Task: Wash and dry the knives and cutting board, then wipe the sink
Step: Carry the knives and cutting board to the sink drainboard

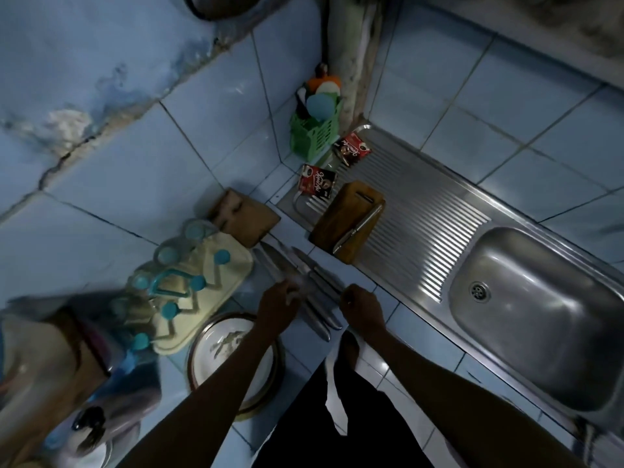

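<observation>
My left hand (276,305) has its fingers curled onto the knives (305,282), which lie fanned on the blue counter (398,319). My right hand (361,307) pinches their right edge. 1 more knife (358,228) rests on the board (347,221), on the drainer left of the sink (540,319).

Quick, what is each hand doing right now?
Left hand: fingers on the steel knives lying on the blue tiled counter; grip unclear.
Right hand: curled at the knives; grip unclear.
</observation>
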